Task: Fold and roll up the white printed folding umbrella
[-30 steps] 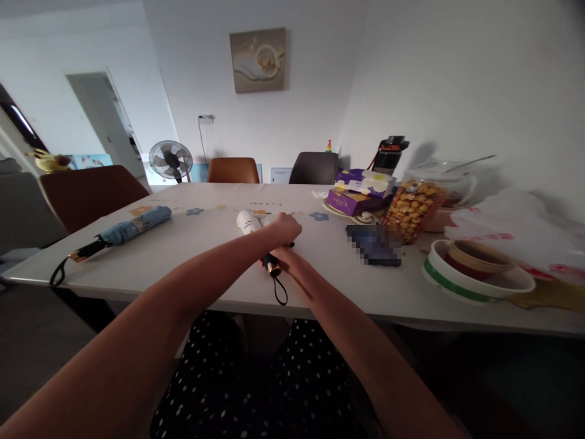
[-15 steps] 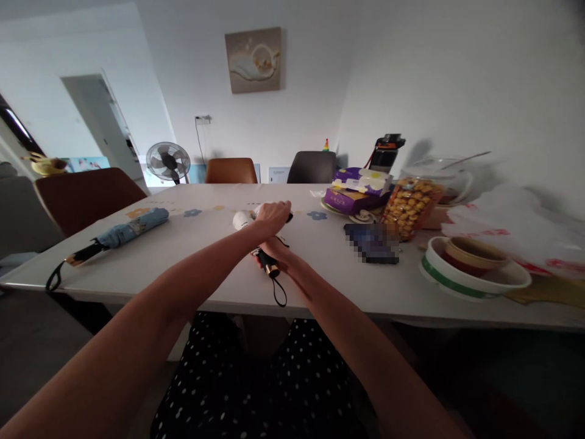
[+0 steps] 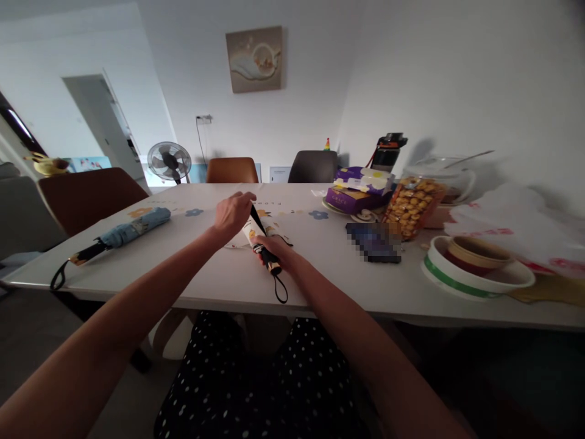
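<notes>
A folded white umbrella (image 3: 251,231) with a small yellow pattern lies on the table, its black handle (image 3: 271,262) pointing towards me. My right hand (image 3: 275,247) is wrapped round it just above the handle, and a black wrist loop (image 3: 282,289) hangs from the handle's end. To the left, my left hand (image 3: 234,213) pinches the upper end of a black strip (image 3: 258,221) that runs down to the umbrella. Whether this strip is the closing strap or the dark inner side of the cloth, I cannot tell. My wrists are apart.
Left on the table (image 3: 201,274) lies a folded blue umbrella (image 3: 132,230). To the right are a blurred dark flat object (image 3: 372,242), a purple box (image 3: 351,199), a jar of round snacks (image 3: 411,207), a white bowl (image 3: 445,277) with a green band and a plastic bag (image 3: 507,225).
My left hand has moved left from over my right wrist, drawing a black strip out from the umbrella. My right hand keeps its hold near the handle.
</notes>
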Action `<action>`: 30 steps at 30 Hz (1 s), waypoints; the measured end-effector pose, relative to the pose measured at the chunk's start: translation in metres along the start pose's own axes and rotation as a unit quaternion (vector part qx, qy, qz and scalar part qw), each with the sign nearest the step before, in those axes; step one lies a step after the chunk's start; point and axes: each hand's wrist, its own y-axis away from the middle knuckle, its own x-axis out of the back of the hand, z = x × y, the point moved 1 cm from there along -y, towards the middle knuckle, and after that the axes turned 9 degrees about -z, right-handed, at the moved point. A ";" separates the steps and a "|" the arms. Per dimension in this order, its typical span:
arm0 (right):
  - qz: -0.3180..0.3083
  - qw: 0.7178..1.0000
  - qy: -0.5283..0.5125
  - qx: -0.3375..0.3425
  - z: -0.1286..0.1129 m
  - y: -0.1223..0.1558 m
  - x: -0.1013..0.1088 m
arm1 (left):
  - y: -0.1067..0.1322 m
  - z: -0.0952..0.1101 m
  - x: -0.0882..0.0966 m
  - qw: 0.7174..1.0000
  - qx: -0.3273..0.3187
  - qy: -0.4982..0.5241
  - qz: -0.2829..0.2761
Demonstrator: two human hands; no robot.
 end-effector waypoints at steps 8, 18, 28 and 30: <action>0.037 0.999 -0.028 -0.016 0.004 -0.009 0.001 | 0.067 -0.050 -0.025 0.963 0.161 0.207 0.069; 0.033 0.996 -0.068 0.040 0.001 -0.006 0.007 | 0.069 -0.051 -0.037 0.955 0.204 0.213 0.024; 0.072 0.997 -0.012 0.036 -0.001 -0.001 0.005 | 0.069 -0.053 -0.038 0.956 0.199 0.216 0.013; 0.044 0.997 -0.021 0.055 -0.001 -0.001 0.006 | 0.069 -0.054 -0.041 0.967 0.170 0.190 0.000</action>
